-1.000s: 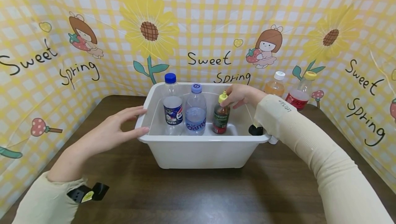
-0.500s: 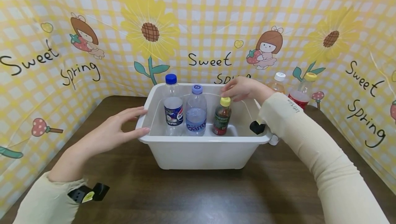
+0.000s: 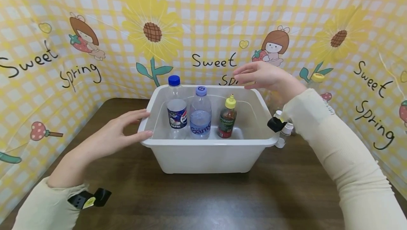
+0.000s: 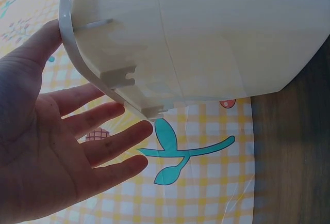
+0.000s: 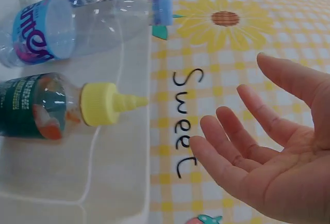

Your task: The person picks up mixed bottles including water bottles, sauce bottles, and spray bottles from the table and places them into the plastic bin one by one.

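Note:
A white plastic tub (image 3: 206,157) stands on the table with three bottles upright inside. They are a blue-capped Pepsi bottle (image 3: 177,113), a clear Ganten water bottle (image 3: 200,117) and a sauce bottle (image 3: 226,120) with a yellow nozzle cap. My left hand (image 3: 122,131) touches the tub's left rim with thumb and fingertips, fingers fairly straight, as the left wrist view also shows. My right hand (image 3: 267,76) hovers above the tub's back right corner, its fingers loosely extended and holding nothing. In the right wrist view that hand (image 5: 278,152) is apart from the sauce bottle's yellow cap (image 5: 103,104).
Right of the tub stand small white-capped bottles (image 3: 284,136), partly behind the wrist camera. Behind my right forearm are an orange-drink bottle (image 3: 274,101) and a yellow-capped bottle (image 3: 317,78), mostly hidden. A checked, printed cloth (image 3: 206,28) walls the brown table (image 3: 203,201).
My right hand has let go of the sauce bottle's yellow cap and risen up and to the right. The sauce bottle stays standing in the tub. My left hand has not moved.

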Demonstrator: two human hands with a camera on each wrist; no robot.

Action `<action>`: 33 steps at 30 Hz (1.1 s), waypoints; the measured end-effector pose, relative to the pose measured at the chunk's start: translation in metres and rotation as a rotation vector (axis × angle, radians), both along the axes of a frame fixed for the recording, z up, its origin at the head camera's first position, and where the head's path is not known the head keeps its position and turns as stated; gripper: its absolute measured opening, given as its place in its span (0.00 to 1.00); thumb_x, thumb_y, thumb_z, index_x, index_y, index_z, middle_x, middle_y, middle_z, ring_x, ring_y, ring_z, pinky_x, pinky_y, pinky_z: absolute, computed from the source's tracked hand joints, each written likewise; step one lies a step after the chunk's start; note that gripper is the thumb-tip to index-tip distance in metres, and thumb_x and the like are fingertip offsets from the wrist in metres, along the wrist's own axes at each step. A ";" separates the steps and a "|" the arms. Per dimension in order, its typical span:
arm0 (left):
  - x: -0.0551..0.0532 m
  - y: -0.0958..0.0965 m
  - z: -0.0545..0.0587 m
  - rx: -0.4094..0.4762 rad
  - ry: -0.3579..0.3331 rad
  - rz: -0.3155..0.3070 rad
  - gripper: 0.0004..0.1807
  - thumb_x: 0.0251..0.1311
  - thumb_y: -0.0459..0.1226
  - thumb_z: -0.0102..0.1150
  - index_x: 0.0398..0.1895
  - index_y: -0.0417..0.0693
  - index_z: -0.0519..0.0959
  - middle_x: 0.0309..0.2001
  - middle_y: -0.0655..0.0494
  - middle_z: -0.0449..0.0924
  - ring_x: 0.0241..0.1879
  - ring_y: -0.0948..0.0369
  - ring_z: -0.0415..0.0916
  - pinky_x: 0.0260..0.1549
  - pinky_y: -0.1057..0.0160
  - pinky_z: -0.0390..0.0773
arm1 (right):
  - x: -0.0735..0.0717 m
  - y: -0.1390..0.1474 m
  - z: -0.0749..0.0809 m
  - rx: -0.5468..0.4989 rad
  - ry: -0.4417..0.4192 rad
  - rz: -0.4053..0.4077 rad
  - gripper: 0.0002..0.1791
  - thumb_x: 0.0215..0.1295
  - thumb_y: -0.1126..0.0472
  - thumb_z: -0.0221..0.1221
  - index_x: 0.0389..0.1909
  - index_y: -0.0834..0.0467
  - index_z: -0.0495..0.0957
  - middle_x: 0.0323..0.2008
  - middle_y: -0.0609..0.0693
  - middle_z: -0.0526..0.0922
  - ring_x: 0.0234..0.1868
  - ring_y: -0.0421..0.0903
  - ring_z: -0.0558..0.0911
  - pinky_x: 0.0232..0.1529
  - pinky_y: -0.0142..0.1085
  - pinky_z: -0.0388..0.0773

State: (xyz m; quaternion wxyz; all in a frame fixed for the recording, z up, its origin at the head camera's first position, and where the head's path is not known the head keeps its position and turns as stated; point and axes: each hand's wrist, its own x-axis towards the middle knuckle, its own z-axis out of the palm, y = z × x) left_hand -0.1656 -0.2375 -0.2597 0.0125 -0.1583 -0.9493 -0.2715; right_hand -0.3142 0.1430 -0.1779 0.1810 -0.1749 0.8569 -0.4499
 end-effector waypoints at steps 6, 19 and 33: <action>0.001 -0.001 0.000 0.005 -0.007 0.007 0.36 0.60 0.53 0.56 0.68 0.49 0.62 0.70 0.43 0.58 0.63 0.44 0.63 0.53 0.35 0.66 | 0.011 0.023 0.002 -0.021 0.073 -0.049 0.25 0.65 0.53 0.56 0.60 0.58 0.67 0.63 0.51 0.68 0.61 0.45 0.71 0.64 0.42 0.68; 0.001 -0.001 -0.001 0.004 0.002 0.007 0.36 0.60 0.53 0.56 0.68 0.49 0.62 0.69 0.45 0.59 0.62 0.45 0.63 0.53 0.37 0.68 | 0.034 0.094 -0.023 -0.229 0.123 -0.206 0.08 0.66 0.54 0.55 0.44 0.46 0.77 0.40 0.32 0.79 0.44 0.29 0.79 0.44 0.21 0.76; 0.001 0.001 0.001 -0.005 -0.002 0.015 0.36 0.60 0.54 0.55 0.69 0.50 0.61 0.69 0.45 0.59 0.62 0.45 0.64 0.53 0.37 0.68 | 0.045 0.136 -0.079 -0.489 0.069 -0.213 0.09 0.66 0.64 0.54 0.38 0.46 0.80 0.35 0.36 0.82 0.37 0.31 0.81 0.39 0.22 0.79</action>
